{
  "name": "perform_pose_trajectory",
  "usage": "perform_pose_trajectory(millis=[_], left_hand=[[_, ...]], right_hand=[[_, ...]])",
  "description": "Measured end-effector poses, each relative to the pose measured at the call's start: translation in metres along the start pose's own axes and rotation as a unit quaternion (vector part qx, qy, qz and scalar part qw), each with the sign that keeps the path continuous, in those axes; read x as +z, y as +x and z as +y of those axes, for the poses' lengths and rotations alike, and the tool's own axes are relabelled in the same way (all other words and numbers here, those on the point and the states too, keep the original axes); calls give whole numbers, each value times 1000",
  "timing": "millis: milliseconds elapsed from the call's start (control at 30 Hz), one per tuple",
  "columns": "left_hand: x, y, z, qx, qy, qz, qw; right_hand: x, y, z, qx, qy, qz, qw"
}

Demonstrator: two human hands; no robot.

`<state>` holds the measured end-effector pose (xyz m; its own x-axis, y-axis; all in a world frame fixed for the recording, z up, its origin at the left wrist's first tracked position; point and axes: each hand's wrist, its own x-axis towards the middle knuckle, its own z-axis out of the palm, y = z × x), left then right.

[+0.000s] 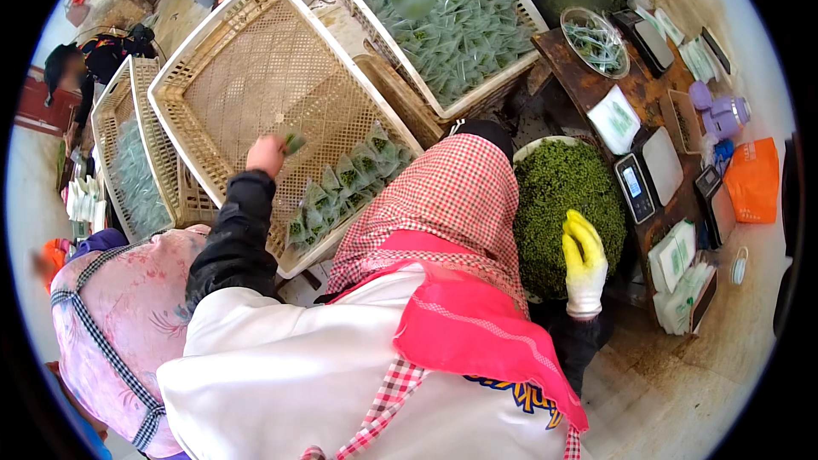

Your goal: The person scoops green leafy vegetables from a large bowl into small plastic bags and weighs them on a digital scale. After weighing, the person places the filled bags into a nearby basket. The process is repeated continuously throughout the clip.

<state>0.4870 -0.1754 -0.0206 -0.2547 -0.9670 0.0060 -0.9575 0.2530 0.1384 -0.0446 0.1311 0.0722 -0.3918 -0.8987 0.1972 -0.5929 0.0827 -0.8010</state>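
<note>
My bare left hand is above a large tan plastic crate, its fingers closed on a small clear bag of green contents. Along the crate's near side lie several filled clear bags in rows. On my right, a round basin is heaped with small green berries that look like green peppercorns. My right hand, in a white glove with yellow fingers, is over the heap's near right part, fingers apart, with nothing visible in it. Whether it touches the berries I cannot tell.
A wooden table at right bears digital scales, stacks of printed bags and a clear bowl. Another crate full of bags stands ahead. A co-worker in a pink floral garment is close on the left; others work farther off.
</note>
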Motion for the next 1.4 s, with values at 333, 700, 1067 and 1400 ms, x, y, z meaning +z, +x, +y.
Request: perform_pose_trajectory(millis=[333,700,1067,1400], left_hand=[[202,-143,-147,143,191,48,970],[-43,85,491,539,-167,148,812],[52,131,578,636,17,136,760],[28,164,583,666,40,129,734]], right_hand=[[21,-38,47,26,-38,39,998],[25,-39,55,67,-8,76,995],[29,-62,58,118,3,46,992],[45,-47,61,122,23,-22,992]])
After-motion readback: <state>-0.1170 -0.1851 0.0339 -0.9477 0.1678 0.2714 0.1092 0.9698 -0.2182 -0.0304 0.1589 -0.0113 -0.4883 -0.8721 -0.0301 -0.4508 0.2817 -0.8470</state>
